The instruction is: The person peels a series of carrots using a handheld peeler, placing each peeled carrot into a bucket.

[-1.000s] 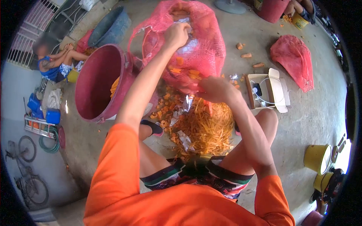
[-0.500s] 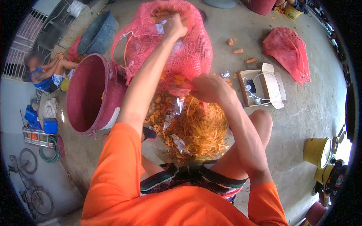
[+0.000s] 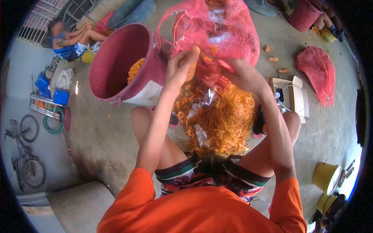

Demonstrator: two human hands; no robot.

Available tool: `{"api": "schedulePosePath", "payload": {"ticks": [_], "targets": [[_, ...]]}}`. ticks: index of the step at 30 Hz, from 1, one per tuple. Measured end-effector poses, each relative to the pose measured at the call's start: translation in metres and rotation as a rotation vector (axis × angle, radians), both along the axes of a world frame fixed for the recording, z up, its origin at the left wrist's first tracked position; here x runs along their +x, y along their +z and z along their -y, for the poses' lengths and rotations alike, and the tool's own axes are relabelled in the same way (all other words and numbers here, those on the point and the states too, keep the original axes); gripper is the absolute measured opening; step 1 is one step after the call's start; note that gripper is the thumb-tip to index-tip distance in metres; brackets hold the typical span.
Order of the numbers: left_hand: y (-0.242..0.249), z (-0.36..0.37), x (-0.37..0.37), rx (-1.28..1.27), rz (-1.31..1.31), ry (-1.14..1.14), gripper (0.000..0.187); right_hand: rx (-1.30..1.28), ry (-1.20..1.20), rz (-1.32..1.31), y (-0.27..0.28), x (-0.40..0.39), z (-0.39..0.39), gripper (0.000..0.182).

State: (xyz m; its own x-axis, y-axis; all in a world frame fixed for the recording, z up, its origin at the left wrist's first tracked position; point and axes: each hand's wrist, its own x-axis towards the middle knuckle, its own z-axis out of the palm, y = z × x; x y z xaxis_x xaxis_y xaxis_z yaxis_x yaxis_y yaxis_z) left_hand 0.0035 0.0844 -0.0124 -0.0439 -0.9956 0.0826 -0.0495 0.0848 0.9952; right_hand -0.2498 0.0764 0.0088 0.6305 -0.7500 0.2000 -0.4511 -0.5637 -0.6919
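Observation:
My left hand (image 3: 181, 69) is closed on a carrot (image 3: 193, 65), held upright above the peelings. Facing it, my right hand (image 3: 244, 74) is closed on a red-handled tool (image 3: 226, 66); blur hides its working end. Below both hands lies a large heap of orange carrot peelings (image 3: 229, 120) between my legs, with cut carrot pieces and scraps of silvery paper (image 3: 201, 134) on its left side. Just beyond the hands stands a pink net bag (image 3: 237, 29) with carrots and paper inside.
On the left, a tilted maroon tub (image 3: 116, 62) holds peeled carrots (image 3: 135, 70). Loose carrots (image 3: 272, 59), another pink net bag (image 3: 316, 73) and an opened cardboard box (image 3: 298, 99) lie right. A person (image 3: 70, 44) sits at far left. Yellow buckets (image 3: 324, 176) stand at right.
My left hand has drawn back from the net bag's opening with a carrot in it. My right hand remains near the bag's front. The view has swung, showing carrots inside the tub.

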Motion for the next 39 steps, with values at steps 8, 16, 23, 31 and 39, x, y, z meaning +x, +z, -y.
{"api": "schedulePosePath", "payload": {"ticks": [8,16,23,31,39], "targets": [[0.006,-0.031,-0.013,-0.303,0.035,0.052,0.03,-0.213,0.018,0.075,-0.022,0.024,0.001,0.033],[0.006,-0.031,0.001,-0.494,-0.073,-0.134,0.035,-0.019,-0.172,-0.101,-0.036,0.002,0.031,0.024],[-0.007,-0.03,-0.007,0.174,-0.551,-0.106,0.035,0.043,-0.074,0.341,-0.002,0.002,0.007,0.021],[-0.007,-0.033,-0.026,0.387,-0.81,-0.366,0.026,-0.015,0.09,0.409,-0.002,0.017,0.0,0.025],[-0.031,-0.007,-0.022,0.46,-0.765,-0.349,0.034,0.028,0.052,0.365,-0.012,0.012,0.019,0.027]]}}
